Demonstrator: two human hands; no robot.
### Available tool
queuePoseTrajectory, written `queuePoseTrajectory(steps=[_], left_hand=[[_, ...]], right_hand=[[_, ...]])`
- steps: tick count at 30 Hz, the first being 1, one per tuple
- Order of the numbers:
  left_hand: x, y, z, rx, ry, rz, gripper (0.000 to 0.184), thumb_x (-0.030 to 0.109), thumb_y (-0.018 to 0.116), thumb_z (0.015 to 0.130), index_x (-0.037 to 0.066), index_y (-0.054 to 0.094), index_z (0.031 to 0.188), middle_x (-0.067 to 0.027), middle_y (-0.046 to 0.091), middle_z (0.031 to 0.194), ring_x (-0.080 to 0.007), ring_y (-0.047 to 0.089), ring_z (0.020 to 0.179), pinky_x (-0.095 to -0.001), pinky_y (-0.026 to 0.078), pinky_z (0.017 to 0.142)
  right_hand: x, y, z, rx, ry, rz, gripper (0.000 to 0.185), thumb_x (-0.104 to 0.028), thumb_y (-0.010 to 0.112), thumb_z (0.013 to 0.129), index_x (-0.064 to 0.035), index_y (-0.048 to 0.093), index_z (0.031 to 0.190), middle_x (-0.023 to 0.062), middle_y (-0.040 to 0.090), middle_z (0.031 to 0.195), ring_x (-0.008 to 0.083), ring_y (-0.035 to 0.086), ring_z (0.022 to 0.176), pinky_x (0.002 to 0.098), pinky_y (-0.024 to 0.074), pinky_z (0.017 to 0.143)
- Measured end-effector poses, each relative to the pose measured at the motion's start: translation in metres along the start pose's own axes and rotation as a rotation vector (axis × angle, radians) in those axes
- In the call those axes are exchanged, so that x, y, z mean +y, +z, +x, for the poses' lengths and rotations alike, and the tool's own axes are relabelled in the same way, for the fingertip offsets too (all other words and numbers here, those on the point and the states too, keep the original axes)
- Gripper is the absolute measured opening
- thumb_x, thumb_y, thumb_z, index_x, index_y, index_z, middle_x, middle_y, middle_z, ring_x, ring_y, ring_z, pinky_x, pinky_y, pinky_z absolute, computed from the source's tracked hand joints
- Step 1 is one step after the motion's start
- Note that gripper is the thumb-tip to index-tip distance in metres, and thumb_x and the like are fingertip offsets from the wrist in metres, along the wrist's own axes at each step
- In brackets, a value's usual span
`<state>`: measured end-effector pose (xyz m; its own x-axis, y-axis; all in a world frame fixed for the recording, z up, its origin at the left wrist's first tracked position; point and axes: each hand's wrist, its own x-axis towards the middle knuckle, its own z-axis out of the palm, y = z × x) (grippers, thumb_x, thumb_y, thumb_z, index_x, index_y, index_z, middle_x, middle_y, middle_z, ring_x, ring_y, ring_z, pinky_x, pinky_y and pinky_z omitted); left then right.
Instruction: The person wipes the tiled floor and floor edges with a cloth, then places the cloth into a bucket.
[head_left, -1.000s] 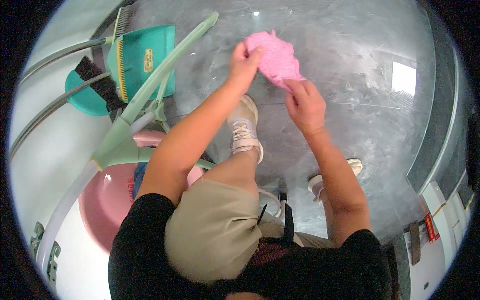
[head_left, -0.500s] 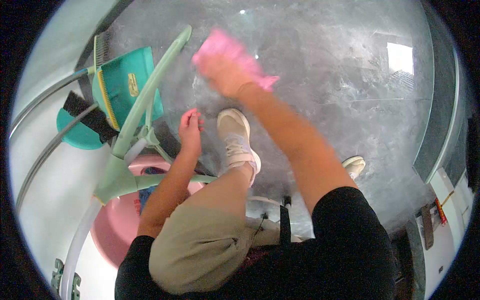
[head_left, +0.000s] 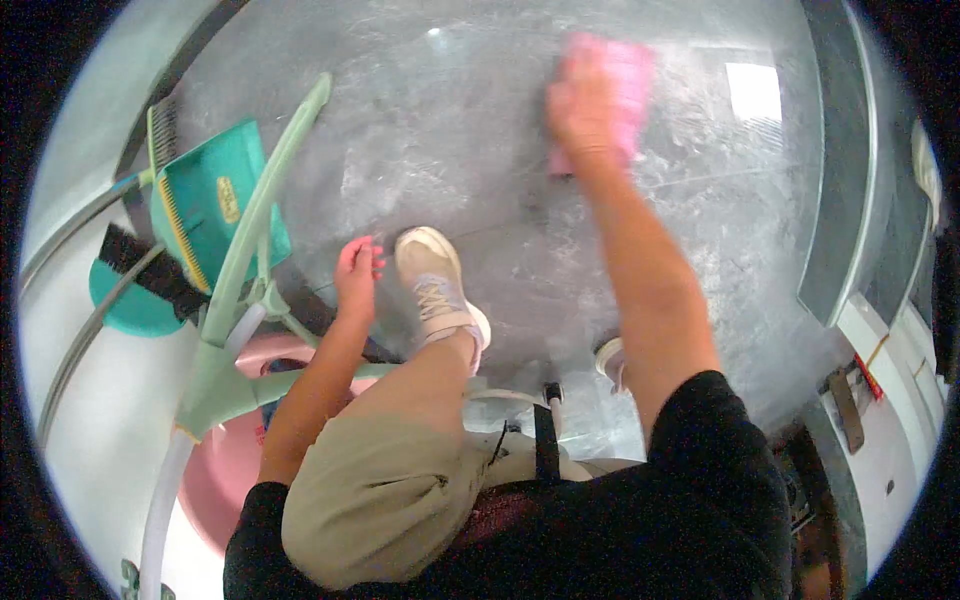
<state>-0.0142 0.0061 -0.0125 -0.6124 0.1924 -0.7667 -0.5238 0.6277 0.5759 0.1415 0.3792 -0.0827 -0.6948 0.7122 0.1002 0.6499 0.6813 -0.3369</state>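
Observation:
A pink cloth [head_left: 632,95] lies flat against the grey floor [head_left: 470,120] near the top of the view. My right hand [head_left: 583,108] presses on it, palm down, slightly blurred, with the cloth showing past its right side and below the palm. My left hand [head_left: 358,272] hangs in the air left of my beige shoe [head_left: 430,275], its fingers loosely curled and apart, with nothing in them.
At the left stand a teal dustpan [head_left: 205,190], a black brush [head_left: 150,270] and a green-legged stand [head_left: 250,240]. Behind the stand is a pink basin [head_left: 220,480]. A glass edge and metal rail [head_left: 868,180] run along the right.
The cloth was held between both hands, then spread under my right hand. My right hand has since moved right across the floor with it. My left hand let go and dropped back beside the shoe.

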Motion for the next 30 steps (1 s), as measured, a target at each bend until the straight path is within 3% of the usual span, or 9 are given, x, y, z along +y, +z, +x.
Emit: queuePoseTrajectory(steps=[1, 5, 11, 15, 18, 22, 25, 28, 30], left_hand=[[-0.002, -0.001, -0.003, 0.01, -0.035, 0.02, 0.022, 0.018, 0.049, 0.098, 0.007, 0.058, 0.115, -0.0035, 0.064, 0.098, -0.0102, 0.057, 0.076, -0.0245, 0.046, 0.064], [-0.004, -0.005, -0.006, 0.003, -0.014, 0.057, 0.022, 0.018, 0.05, 0.097, 0.008, 0.058, 0.115, -0.0032, 0.064, 0.097, -0.0097, 0.057, 0.075, -0.024, 0.047, 0.064], [-0.022, -0.023, -0.006, 0.042, 0.03, 0.027, 0.021, 0.019, 0.052, 0.097, 0.008, 0.059, 0.113, -0.003, 0.065, 0.096, -0.0097, 0.057, 0.074, -0.0244, 0.046, 0.063], [-0.028, -0.023, -0.002, 0.056, 0.001, 0.062, 0.02, 0.019, 0.053, 0.096, 0.009, 0.059, 0.112, -0.0029, 0.066, 0.094, -0.0097, 0.057, 0.073, -0.0243, 0.046, 0.063], [-0.027, -0.018, -0.004, 0.058, -0.042, 0.03, 0.019, 0.019, 0.053, 0.096, 0.009, 0.06, 0.111, -0.0028, 0.066, 0.092, -0.0094, 0.057, 0.072, -0.0238, 0.046, 0.062], [-0.022, -0.014, -0.006, -0.014, 0.005, 0.095, 0.022, 0.022, 0.053, 0.097, 0.009, 0.059, 0.113, -0.0031, 0.066, 0.092, -0.0111, 0.059, 0.072, -0.0245, 0.046, 0.062], [-0.027, -0.016, -0.002, -0.013, -0.005, 0.073, 0.019, 0.02, 0.053, 0.096, 0.009, 0.059, 0.111, -0.0022, 0.065, 0.091, -0.0097, 0.057, 0.071, -0.0234, 0.045, 0.061], [-0.024, -0.017, -0.008, 0.018, -0.012, 0.086, 0.017, 0.018, 0.053, 0.096, 0.008, 0.06, 0.109, -0.0015, 0.065, 0.09, -0.0083, 0.056, 0.07, -0.0225, 0.044, 0.06], [-0.021, -0.019, -0.011, 0.039, -0.028, 0.112, 0.017, 0.018, 0.054, 0.096, 0.008, 0.06, 0.109, -0.0015, 0.065, 0.09, -0.0083, 0.056, 0.07, -0.0224, 0.044, 0.06]], right_hand=[[-0.047, -0.012, 0.009, -0.362, 0.055, 0.027, 0.052, -0.022, 0.047, 0.09, 0.0004, 0.041, 0.136, 0.0199, 0.036, 0.145, 0.0335, 0.027, 0.139, 0.0434, 0.0214, 0.114], [-0.131, 0.052, -0.054, -0.149, -0.586, 0.1, 0.058, -0.029, 0.052, 0.088, -0.0085, 0.038, 0.141, 0.0131, 0.037, 0.146, 0.0289, 0.034, 0.135, 0.0405, 0.0296, 0.111], [-0.063, -0.036, 0.015, -0.5, -0.019, 0.036, 0.049, -0.023, 0.053, 0.089, -0.0186, 0.043, 0.137, 0.0111, 0.049, 0.13, 0.0326, 0.041, 0.126, 0.0478, 0.0334, 0.104], [0.028, -0.026, 0.014, 0.108, -0.185, -0.274, 0.06, -0.009, 0.056, 0.08, -0.0175, 0.043, 0.138, 0.0086, 0.043, 0.142, 0.0279, 0.042, 0.13, 0.0481, 0.0341, 0.102], [-0.021, -0.02, 0.012, -0.095, -0.139, -0.166, 0.058, -0.007, 0.054, 0.081, -0.0128, 0.043, 0.138, 0.0113, 0.045, 0.14, 0.0298, 0.04, 0.132, 0.0439, 0.0357, 0.102], [-0.132, 0.022, -0.028, -0.497, -0.549, -0.123, 0.058, -0.009, 0.046, 0.087, -0.0119, 0.035, 0.144, 0.0117, 0.036, 0.148, 0.0282, 0.032, 0.138, 0.0431, 0.0281, 0.112], [-0.192, 0.04, -0.042, -0.641, -0.709, 0.486, 0.053, -0.01, 0.045, 0.087, -0.012, 0.041, 0.141, 0.0096, 0.037, 0.148, 0.0255, 0.033, 0.138, 0.038, 0.0257, 0.116], [-0.233, 0.072, -0.021, -0.499, -1.114, 0.304, 0.05, -0.014, 0.043, 0.09, -0.0157, 0.042, 0.14, 0.0053, 0.037, 0.149, 0.0257, 0.035, 0.137, 0.0366, 0.0268, 0.115], [-0.23, 0.081, -0.008, -0.52, -0.977, 0.406, 0.048, -0.013, 0.041, 0.091, -0.0171, 0.044, 0.139, 0.0054, 0.042, 0.144, 0.0253, 0.04, 0.133, 0.0362, 0.0287, 0.113]])
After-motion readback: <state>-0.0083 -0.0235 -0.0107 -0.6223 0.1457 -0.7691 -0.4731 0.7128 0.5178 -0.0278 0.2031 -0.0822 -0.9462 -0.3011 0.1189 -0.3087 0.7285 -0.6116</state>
